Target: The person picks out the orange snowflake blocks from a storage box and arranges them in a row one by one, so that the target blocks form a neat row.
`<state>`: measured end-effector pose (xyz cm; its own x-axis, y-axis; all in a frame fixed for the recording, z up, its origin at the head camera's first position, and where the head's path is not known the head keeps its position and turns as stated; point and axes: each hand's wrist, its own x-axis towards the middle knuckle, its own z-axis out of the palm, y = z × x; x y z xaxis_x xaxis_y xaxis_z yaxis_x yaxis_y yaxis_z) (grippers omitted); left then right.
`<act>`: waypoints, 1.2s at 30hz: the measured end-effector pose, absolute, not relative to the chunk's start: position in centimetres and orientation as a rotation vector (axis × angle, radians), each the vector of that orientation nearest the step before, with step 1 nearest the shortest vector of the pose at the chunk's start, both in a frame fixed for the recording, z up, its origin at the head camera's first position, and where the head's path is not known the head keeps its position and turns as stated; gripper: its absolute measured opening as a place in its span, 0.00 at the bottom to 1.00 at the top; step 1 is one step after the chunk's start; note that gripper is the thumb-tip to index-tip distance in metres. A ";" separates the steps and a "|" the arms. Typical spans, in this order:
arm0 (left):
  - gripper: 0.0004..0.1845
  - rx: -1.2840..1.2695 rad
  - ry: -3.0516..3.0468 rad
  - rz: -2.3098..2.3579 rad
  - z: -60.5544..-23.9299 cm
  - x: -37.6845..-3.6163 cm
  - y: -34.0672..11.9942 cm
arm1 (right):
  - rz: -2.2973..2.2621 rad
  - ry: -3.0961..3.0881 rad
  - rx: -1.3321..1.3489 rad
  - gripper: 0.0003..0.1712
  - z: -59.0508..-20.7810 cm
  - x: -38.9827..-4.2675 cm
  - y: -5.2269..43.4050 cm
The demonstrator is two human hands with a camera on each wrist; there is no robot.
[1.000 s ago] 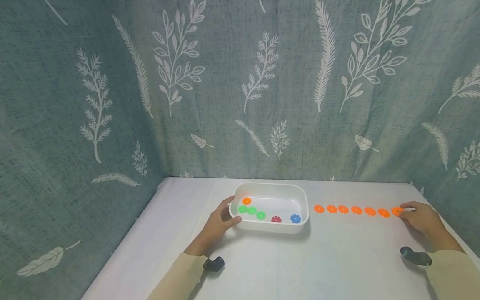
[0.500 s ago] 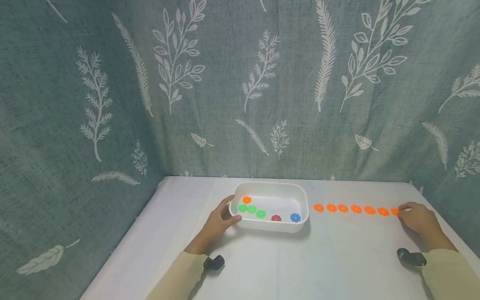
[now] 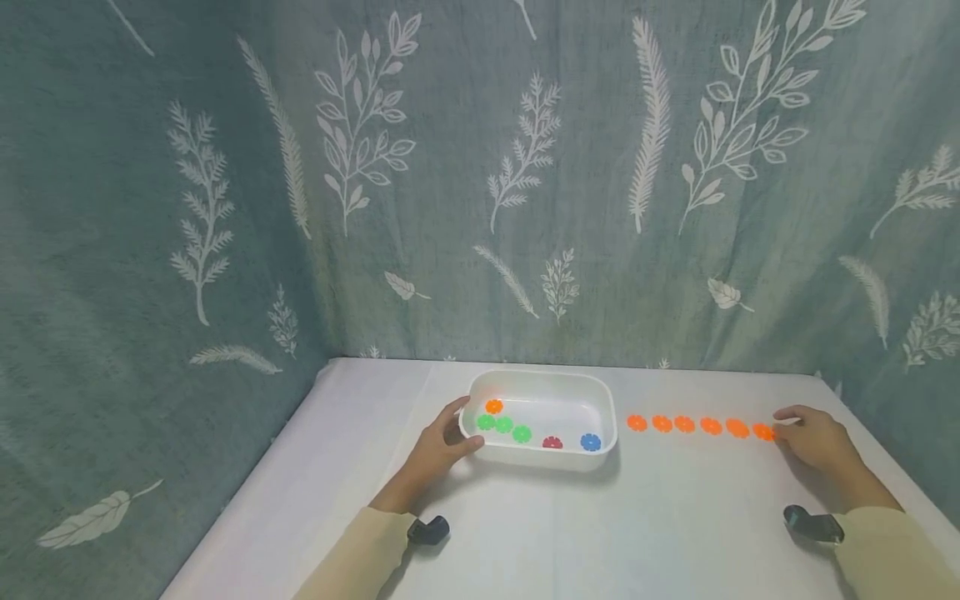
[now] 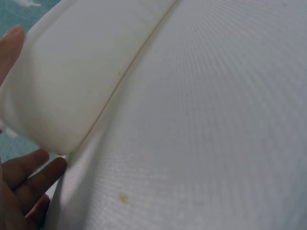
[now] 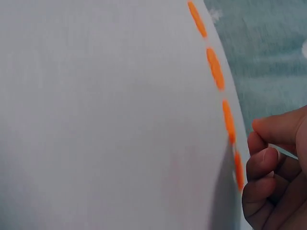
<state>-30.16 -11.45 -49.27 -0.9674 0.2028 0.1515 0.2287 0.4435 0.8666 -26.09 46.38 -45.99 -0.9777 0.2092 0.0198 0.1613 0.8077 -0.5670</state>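
Note:
My left hand (image 3: pixel 435 450) holds the left end of a white plastic tray (image 3: pixel 538 457), thumb on the near side and fingers toward the far corner. Inside lie an orange snowflake disc (image 3: pixel 493 406), several green ones (image 3: pixel 521 433), a red one (image 3: pixel 552 442) and a blue one (image 3: pixel 591 442). To the right, a row of flat orange snowflake discs (image 3: pixel 684 424) stretches across the table. At its right end my right hand (image 3: pixel 817 442) pinches with thumb and forefinger; a bit of orange shows at the fingertip (image 5: pixel 256 124), the other fingers curled.
A white cloth covers the table (image 3: pixel 600 533). Grey-green curtains (image 3: pixel 465 183) with white leaf prints stand behind and at both sides. Dark wrist cameras (image 3: pixel 429 531) sit below each hand, at the sleeve cuffs.
My right hand has moved left along the orange row; the rightmost disc no longer shows at its old place. The left hand and tray have stayed put.

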 end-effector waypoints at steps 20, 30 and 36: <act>0.43 -0.421 -2.653 -1.608 -49.2 -30.1 -11.6 | 1.029 -2.971 -0.029 0.22 -43.5 -29.8 36.9; 0.43 -0.431 -2.649 -1.620 -49.0 -29.9 -11.5 | 1.158 -2.889 0.091 0.21 -42.7 -31.0 31.0; 0.43 -0.440 -2.647 -1.607 -48.9 -29.9 -11.5 | 1.204 -2.864 0.132 0.20 -41.9 -31.7 27.5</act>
<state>-29.93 -11.52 -48.87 -0.9604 0.2307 0.1563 0.2451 0.4327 0.8676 -31.67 27.51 -41.92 -0.9959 -0.0659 0.0624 -0.0907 0.6966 -0.7117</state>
